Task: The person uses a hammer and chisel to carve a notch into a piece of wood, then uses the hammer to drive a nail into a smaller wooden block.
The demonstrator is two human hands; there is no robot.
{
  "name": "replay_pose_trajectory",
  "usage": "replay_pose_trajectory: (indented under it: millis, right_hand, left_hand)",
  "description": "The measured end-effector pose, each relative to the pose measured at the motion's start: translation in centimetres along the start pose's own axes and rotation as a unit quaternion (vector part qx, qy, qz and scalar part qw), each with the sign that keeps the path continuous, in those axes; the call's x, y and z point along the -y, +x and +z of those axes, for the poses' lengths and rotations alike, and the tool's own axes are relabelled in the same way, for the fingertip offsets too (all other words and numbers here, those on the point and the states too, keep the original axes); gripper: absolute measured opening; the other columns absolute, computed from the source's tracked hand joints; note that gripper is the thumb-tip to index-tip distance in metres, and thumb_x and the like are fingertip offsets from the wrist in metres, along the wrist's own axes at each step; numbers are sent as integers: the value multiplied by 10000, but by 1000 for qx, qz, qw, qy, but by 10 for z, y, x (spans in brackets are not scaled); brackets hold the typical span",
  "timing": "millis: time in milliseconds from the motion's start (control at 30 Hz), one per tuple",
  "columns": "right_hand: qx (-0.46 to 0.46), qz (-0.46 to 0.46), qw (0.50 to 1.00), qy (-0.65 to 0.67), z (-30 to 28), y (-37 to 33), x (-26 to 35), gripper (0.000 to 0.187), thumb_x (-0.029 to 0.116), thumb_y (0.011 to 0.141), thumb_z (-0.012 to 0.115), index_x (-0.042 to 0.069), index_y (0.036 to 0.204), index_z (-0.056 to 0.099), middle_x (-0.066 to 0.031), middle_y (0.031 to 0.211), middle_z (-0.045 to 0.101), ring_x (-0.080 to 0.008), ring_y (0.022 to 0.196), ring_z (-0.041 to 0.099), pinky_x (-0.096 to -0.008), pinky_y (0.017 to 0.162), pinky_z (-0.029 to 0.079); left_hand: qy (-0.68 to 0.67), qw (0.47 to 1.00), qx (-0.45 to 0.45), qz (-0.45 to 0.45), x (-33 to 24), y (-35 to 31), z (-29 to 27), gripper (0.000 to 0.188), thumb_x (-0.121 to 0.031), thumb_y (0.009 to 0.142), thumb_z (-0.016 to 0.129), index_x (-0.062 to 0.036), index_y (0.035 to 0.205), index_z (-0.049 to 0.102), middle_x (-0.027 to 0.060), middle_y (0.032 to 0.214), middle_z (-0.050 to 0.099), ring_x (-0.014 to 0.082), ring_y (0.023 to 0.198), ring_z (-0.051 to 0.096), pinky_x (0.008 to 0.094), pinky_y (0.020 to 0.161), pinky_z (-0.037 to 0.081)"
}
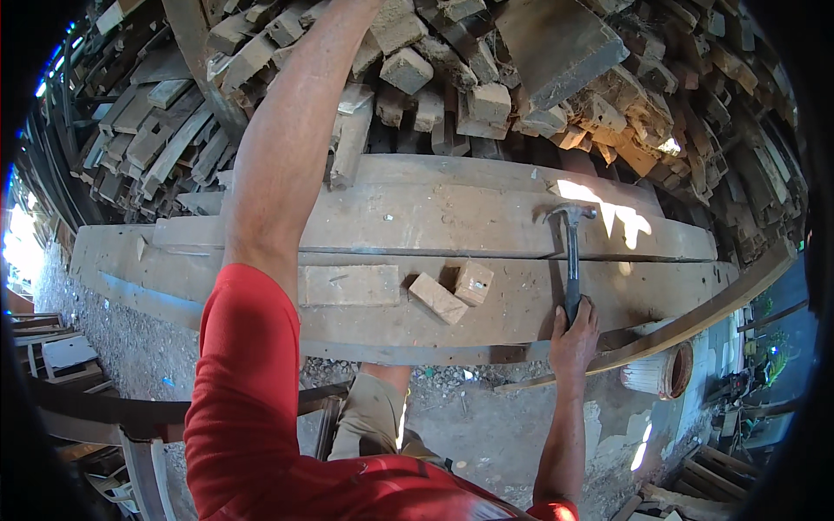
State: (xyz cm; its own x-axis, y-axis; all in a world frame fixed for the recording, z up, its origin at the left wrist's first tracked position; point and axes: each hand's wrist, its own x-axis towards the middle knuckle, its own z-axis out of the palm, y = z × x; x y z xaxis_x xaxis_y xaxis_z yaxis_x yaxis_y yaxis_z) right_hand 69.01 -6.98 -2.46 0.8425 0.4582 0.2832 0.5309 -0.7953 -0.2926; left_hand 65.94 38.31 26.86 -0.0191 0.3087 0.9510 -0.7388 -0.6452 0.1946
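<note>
My right hand [575,337] is closed round the dark grip of a claw hammer [572,260], whose metal head lies over the far planks of the bench. My left arm [287,148] stretches away past the bench to the top edge of the picture, and its hand is out of view. Between the arms, a flat wooden board [369,286] rests on the bench with what looks like a nail on it. To its right sit two small wooden blocks, one lying at a slant [438,299] and one beside it [475,280] with a small mark on top.
Long, wide planks [486,330] form the bench. Stacked timber offcuts [408,71] crowd its far side, with a larger dark board [556,52] on top. A curved wooden strip [695,321] borders the right end. A whitish bucket [647,375] lies tipped on the ground.
</note>
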Motion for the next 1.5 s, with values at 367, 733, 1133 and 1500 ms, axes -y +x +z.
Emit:
replay_pose_trajectory:
  millis: [367,733,1133,1500]
  right_hand:
    - [15,-12,1000,5,-8,3,1,411,214,967,615,-45,1276,537,-259,1281,555,-458,1176,526,-548,972,431]
    - [-7,-17,1000,1,-1,3,-6,396,223,938,650,-20,1237,558,-207,1292,566,-414,1184,540,-534,963,437]
    - [-9,-20,1000,12,-1,2,-7,403,223,935,653,-23,1241,559,-215,1277,571,-418,1185,542,-541,952,442]
    - [-1,-19,1000,20,-2,3,-5,390,221,933,655,-22,1224,565,-216,1262,576,-419,1171,545,-536,948,444]
  left_hand:
    - [234,916,273,-176,-58,-62,-57,219,-172,912,734,-80,1108,705,27,981,718,110,863,662,273,761,544]
    - [162,960,144,-177,-62,-93,-45,176,-169,909,743,-61,1042,704,28,1166,704,84,920,607,250,833,501]
    - [264,934,159,-179,-62,-97,-49,208,-223,902,754,-76,1042,708,16,1049,701,81,901,602,262,824,499]
    - [236,950,160,-124,-62,-99,-48,171,-176,912,734,-63,1034,698,48,1173,712,101,912,626,277,846,511]
